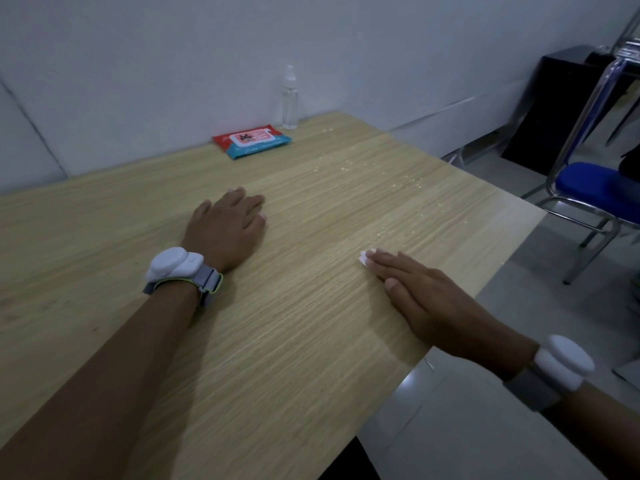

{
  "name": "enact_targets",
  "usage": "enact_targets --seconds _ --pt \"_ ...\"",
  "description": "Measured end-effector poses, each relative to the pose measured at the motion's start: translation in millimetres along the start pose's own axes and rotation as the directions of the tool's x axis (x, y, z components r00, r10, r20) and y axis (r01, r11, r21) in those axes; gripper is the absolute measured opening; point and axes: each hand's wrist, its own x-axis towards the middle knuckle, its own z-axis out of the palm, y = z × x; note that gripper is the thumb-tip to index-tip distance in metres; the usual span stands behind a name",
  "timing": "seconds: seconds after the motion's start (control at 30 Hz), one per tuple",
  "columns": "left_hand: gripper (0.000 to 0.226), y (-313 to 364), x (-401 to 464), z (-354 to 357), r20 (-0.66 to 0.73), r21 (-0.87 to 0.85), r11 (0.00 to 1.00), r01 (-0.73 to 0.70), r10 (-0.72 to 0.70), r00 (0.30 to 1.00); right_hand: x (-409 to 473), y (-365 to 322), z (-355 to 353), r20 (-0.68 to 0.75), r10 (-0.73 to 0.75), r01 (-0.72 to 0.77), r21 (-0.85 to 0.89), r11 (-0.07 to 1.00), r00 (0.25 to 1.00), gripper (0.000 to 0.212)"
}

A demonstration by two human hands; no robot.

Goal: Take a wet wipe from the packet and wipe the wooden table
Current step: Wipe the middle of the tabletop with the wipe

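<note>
Wet wipe (pixel 363 259): a small white wad on the wooden surface, near its right edge; only its tip shows past the fingertips that cover it.
Right hand (pixel 426 299): lies flat, palm down, fingers straight and close together, pressing the wet wipe against the surface. A white sensor on a grey band (pixel 557 367) sits at this wrist, which hangs past the edge.
Left hand (pixel 227 228): rests palm down on the middle of the surface, fingers relaxed and slightly spread, holding nothing, well apart from the wipe. Its wrist carries a white sensor on a grey strap with a yellow-green rim (pixel 180 271).
Wet wipe packet (pixel 252 141): red and teal, with a pale flap that lies closed on top; it lies flat at the far edge of the surface, by the wall.
Spray bottle (pixel 290 98): clear, with a white top, upright just right of the packet, next to the wall.
Crumbs (pixel 412 183): pale specks scattered along the right side, between the packet and the right hand.
Surface (pixel 294 341): light wood grain, set against a white wall (pixel 173 64).
Chair (pixel 595 188): blue seat, metal frame, on the floor to the right.
</note>
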Motion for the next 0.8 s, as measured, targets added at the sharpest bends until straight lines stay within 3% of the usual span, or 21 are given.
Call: enact_targets --seconds 0.1,0.27,0.5,0.63,0.8 --pt "0.050 0.4 0.7 1.5 -0.007 0.003 1.000 -0.006 0.006 1.000 -0.1 6.9 -8.0 0.006 0.001 -0.001 -0.034 0.999 1.000 0.047" --pt "0.050 0.1 1.8 1.4 -0.008 -0.006 1.000 0.000 0.000 1.000 32.7 20.6 -16.5 -0.065 0.228 -0.236 -0.160 0.959 0.972 0.050" --pt "0.049 1.9 -2.3 0.4 -0.013 -0.012 1.000 0.004 -0.004 1.000 51.4 -1.5 0.2 -0.259 0.020 -0.015 0.023 1.000 0.966 0.035" --pt "0.049 4.2 -4.6 -1.0 -0.020 -0.012 1.000 0.008 -0.008 1.000 38.3 8.5 -12.2 -0.197 -0.082 0.065 -0.090 0.994 0.977 0.033" --pt "0.049 6.1 -5.3 -4.2 -0.019 -0.001 1.000 -0.002 0.002 1.000 37.3 19.4 -20.3 -0.155 0.075 -0.106 -0.201 0.974 0.985 0.041"
